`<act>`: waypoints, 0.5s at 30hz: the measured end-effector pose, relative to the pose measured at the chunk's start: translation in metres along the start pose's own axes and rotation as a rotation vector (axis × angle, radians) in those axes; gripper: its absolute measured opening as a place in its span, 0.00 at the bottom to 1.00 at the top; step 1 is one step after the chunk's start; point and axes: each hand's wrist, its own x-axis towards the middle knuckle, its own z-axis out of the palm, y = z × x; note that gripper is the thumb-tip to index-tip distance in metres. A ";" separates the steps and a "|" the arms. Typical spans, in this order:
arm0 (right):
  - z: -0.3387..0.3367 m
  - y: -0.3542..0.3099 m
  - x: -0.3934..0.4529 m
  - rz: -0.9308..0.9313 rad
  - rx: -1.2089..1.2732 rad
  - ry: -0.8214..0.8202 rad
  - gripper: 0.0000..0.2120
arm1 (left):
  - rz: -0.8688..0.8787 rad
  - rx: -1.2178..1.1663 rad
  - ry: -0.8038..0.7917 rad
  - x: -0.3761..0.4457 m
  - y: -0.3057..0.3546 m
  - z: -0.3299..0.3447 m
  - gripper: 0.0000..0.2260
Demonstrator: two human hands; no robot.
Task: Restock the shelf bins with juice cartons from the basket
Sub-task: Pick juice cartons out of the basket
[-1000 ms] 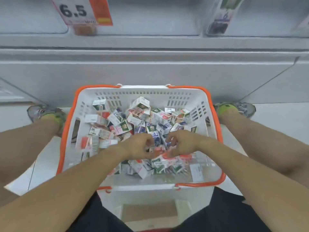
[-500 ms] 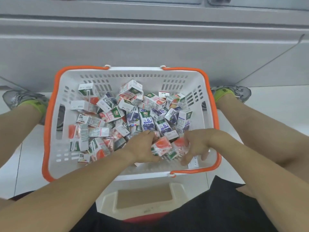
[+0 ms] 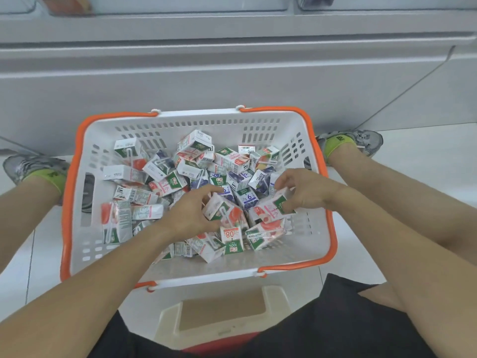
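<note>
A white basket (image 3: pixel 103 140) with orange handles sits on the floor between my feet, filled with several small juice cartons (image 3: pixel 167 182) in red, green and purple prints. My left hand (image 3: pixel 191 215) grips a red-and-green carton (image 3: pixel 223 211) near the basket's middle. My right hand (image 3: pixel 304 189) holds another red carton (image 3: pixel 271 209) just to the right of it. Both cartons are slightly raised above the pile. The shelf bins (image 3: pixel 165 3) show only as a strip at the top edge.
A grey shelf base (image 3: pixel 232 68) rises right behind the basket. My shoes (image 3: pixel 361 140) flank the basket on a pale tiled floor. A cream stool seat (image 3: pixel 222 311) with a red base is under me, close to the basket's near rim.
The view tilted down and the shelf bins slid out of sight. Both hands moved from the pile's near edge toward the middle right and each closed on a red carton.
</note>
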 end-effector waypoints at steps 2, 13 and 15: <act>0.004 -0.001 0.003 -0.012 0.020 0.031 0.23 | -0.016 -0.056 0.046 0.001 0.003 -0.004 0.25; 0.015 0.003 0.015 -0.163 0.017 0.063 0.25 | -0.111 -0.914 -0.094 -0.001 0.010 -0.012 0.17; 0.015 0.003 0.014 -0.183 -0.024 0.058 0.25 | -0.142 -0.975 -0.110 -0.003 0.011 -0.007 0.16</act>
